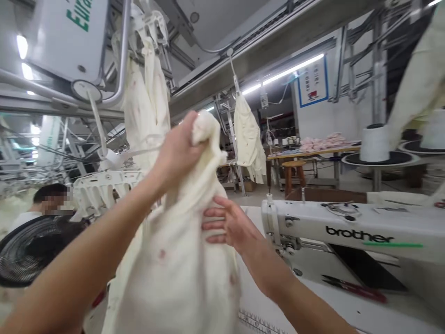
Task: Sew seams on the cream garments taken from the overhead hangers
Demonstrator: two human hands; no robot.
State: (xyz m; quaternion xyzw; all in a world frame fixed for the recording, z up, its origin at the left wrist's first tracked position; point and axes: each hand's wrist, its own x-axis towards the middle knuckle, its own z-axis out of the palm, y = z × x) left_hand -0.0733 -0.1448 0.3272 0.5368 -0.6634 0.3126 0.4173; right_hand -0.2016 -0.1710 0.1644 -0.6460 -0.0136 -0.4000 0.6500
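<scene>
One garment (184, 273) hangs w/ its long axis approx. vert., its top bunched in your L hand (181, 146), fingers curled round it. Your R hand (234, 225), lower & nearer the machine (347, 222), has fingers extended, slightly apart, no grip visible; garment lies immed. L of their tips, contact unclear.

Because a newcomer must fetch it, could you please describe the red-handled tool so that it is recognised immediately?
At the right stands a white sewing machine marked "brother". On its white table is a flat black panel. Just nearer the camera is the slim tool, set apart by its red handle and dark, pointed end.
</scene>
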